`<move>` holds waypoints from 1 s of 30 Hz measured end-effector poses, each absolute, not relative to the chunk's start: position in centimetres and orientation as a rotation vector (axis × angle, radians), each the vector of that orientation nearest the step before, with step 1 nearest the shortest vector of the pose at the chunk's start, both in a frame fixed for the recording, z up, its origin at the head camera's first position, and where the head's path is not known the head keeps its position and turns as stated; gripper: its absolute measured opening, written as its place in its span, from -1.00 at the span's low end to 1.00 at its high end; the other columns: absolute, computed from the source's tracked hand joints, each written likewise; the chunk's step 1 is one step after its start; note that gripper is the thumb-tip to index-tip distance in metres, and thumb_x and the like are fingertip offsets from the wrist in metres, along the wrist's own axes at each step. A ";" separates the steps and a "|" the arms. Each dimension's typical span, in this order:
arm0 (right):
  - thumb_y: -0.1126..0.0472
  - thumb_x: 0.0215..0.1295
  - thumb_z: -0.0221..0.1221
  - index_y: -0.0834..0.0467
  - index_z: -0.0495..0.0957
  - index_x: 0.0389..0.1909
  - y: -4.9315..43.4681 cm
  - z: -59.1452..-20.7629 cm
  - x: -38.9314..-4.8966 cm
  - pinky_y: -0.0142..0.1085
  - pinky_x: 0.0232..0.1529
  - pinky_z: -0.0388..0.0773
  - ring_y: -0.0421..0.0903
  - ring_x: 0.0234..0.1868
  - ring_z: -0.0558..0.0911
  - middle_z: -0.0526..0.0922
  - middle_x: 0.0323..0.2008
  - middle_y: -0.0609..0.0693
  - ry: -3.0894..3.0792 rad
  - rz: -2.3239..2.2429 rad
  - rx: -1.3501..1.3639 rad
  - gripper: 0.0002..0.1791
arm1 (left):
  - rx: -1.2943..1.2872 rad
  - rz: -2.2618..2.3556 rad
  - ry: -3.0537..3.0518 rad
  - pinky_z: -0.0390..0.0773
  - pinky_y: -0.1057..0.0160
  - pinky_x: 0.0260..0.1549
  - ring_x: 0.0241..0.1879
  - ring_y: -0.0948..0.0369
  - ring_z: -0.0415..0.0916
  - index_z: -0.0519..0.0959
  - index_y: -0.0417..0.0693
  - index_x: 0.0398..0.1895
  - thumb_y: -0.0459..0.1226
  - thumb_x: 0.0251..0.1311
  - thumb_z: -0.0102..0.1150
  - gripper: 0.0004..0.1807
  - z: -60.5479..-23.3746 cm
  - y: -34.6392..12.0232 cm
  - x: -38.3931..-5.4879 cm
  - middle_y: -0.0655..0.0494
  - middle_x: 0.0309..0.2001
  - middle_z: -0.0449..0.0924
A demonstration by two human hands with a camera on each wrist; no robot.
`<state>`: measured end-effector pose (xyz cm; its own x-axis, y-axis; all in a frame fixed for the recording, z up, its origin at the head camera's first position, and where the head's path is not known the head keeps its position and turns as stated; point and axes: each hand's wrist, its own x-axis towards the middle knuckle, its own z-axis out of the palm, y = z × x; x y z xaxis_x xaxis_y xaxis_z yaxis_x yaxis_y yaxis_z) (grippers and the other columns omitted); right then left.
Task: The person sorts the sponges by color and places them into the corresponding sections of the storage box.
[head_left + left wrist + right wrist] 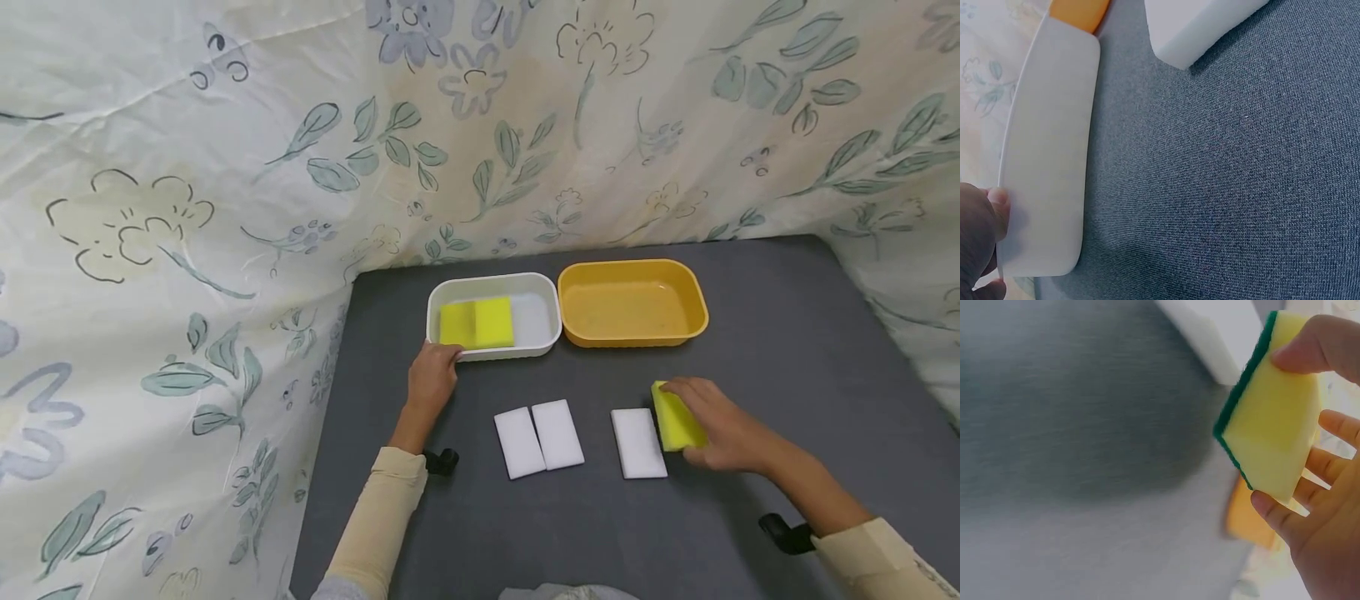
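Observation:
My left hand [433,379] grips the near left corner of a white plastic tray [536,352]; in the left wrist view the thumb [999,206] lies against its outer wall. Inside that tray, two yellow sponges [493,322] lie side by side at the left. My right hand [723,429] holds another yellow sponge [677,421] between thumb and fingers. The right wrist view shows this sponge tilted, with a green scouring layer [1244,394] on one face. Just left of it lies a white foam block [639,443] on the dark table.
A yellow-orange tray [633,340] stands right beside the white one. Two more white blocks [519,443] lie close together in the middle of the dark cloth-covered table [480,533]. Floral fabric [480,200] hangs along the back and left side.

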<state>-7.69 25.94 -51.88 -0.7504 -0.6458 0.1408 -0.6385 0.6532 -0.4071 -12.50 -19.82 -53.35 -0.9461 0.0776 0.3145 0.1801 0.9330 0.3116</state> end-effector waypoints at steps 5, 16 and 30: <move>0.23 -0.22 0.46 0.24 0.36 0.27 23.8 -50.5 -10.7 0.10 -0.05 0.48 0.10 0.11 0.37 0.39 0.20 0.19 2.826 -0.705 -1.183 -0.10 | -0.185 -0.489 -2.799 0.46 -0.05 0.18 -0.19 0.03 0.66 0.76 -0.12 -0.13 -0.32 0.31 0.28 -0.85 -53.4 -19.7 -12.5 0.00 -0.24 0.74; 0.14 -0.09 0.51 0.18 0.39 0.31 17.3 -46.9 -16.7 0.11 0.19 0.39 0.13 0.22 0.38 0.43 0.26 0.14 2.735 -0.690 -1.296 -0.13 | -0.142 -0.480 -2.827 0.53 -0.02 0.09 -0.14 0.04 0.65 0.76 -0.12 -0.09 -0.31 0.34 0.25 -0.82 -53.3 -19.6 -12.4 -0.01 -0.20 0.74; 0.06 0.08 0.43 0.16 0.36 0.35 11.1 -46.8 -21.3 0.03 0.26 0.37 0.09 0.25 0.36 0.41 0.31 0.12 2.670 -0.685 -1.364 -0.20 | -0.164 -0.493 -2.824 0.61 -0.03 -0.08 -0.24 0.05 0.64 0.77 -0.11 -0.13 -0.32 0.32 0.26 -0.84 -53.1 -19.7 -12.8 -0.01 -0.23 0.74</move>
<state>-21.26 11.14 -46.80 -0.6047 -0.7840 0.1401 -0.7546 0.5078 -0.4155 -12.76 -19.73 -53.13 -0.9573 0.0647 0.2817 0.1563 0.9357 0.3164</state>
